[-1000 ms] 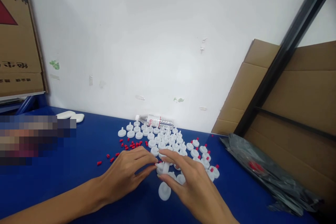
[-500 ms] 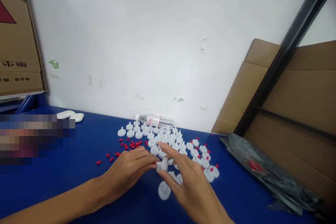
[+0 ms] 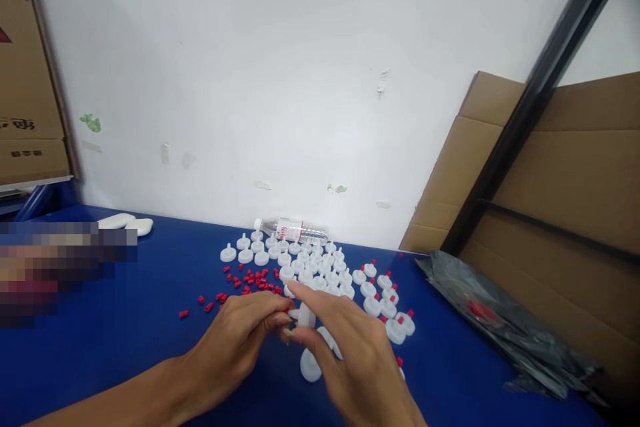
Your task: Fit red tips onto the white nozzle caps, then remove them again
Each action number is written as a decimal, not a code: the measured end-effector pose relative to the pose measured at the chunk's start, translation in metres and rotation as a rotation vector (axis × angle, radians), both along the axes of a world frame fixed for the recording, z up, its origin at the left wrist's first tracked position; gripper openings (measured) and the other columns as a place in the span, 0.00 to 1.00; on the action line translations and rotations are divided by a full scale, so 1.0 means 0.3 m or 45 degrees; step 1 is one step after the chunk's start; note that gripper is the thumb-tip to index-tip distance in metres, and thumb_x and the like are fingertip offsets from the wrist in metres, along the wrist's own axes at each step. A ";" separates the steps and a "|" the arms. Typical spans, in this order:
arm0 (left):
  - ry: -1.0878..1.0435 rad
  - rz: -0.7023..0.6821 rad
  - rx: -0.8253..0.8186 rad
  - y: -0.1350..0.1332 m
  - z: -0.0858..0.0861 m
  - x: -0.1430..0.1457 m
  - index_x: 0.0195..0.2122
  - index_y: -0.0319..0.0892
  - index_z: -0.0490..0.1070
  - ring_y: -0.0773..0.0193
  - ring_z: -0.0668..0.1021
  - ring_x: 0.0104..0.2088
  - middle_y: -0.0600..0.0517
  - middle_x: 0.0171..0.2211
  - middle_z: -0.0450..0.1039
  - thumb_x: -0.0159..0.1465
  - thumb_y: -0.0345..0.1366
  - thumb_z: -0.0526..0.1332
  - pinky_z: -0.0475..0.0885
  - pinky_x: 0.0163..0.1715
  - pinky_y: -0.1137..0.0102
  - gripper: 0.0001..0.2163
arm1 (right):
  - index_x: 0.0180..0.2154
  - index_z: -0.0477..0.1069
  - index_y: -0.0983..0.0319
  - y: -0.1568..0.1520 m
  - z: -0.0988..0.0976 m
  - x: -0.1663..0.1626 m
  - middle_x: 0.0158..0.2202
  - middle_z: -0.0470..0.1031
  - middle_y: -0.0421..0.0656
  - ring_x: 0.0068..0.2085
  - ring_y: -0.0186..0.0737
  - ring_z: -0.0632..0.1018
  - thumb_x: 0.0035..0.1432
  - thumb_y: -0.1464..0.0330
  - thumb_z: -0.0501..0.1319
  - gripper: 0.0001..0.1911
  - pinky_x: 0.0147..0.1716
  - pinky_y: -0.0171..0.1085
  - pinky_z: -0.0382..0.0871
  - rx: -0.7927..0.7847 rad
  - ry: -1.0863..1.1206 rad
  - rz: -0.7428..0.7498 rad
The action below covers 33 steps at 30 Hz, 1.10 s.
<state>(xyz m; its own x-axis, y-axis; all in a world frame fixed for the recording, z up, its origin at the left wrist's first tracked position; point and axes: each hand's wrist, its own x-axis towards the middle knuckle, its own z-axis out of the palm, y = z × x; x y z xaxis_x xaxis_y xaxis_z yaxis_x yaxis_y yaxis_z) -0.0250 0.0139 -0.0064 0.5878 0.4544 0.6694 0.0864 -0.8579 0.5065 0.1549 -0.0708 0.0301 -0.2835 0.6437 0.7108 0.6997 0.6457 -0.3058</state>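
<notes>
Between thumb and fingers, my right hand [image 3: 353,340] grips a white nozzle cap [image 3: 306,315] tipped sideways, its spout pointing left. My left hand [image 3: 245,327] pinches a small red tip cap [image 3: 291,311] at the end of that spout; fingers cover most of it. Beyond my hands many white nozzle caps [image 3: 261,257] stand spout up in a cluster. Loose red tip caps [image 3: 261,278] lie scattered to the left of them. On the right, a group of white nozzle caps [image 3: 371,305] carries red tips. One bare white cap [image 3: 310,365] lies near my right wrist.
A clear plastic bottle [image 3: 295,230] lies behind the caps, by the white wall. To the right are a grey plastic bag [image 3: 500,327] with something red in it and cardboard [image 3: 575,187] behind a dark post. Two white objects [image 3: 140,227] rest at the left beside a blurred patch.
My left fingers have curled more tightly around the red tip cap at the spout. Both hands and the held nozzle cap have shifted slightly left as the view moved.
</notes>
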 end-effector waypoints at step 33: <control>0.590 0.340 0.343 0.110 -0.039 -0.016 0.50 0.50 0.76 0.51 0.68 0.56 0.46 0.54 0.65 0.70 0.33 0.55 0.72 0.52 0.58 0.13 | 0.52 0.75 0.57 0.017 -0.026 0.317 0.53 0.77 0.45 0.62 0.52 0.67 0.70 0.58 0.47 0.22 0.58 0.48 0.61 -0.759 -0.225 -0.521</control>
<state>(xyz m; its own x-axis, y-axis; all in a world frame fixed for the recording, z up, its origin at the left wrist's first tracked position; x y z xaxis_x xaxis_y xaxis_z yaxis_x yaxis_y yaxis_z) -0.0297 0.0469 -0.0181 0.7350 0.4763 0.4825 0.4766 -0.8692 0.1319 0.2499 -0.0658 0.0223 -0.0163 0.9846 0.1742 0.9198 0.0831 -0.3834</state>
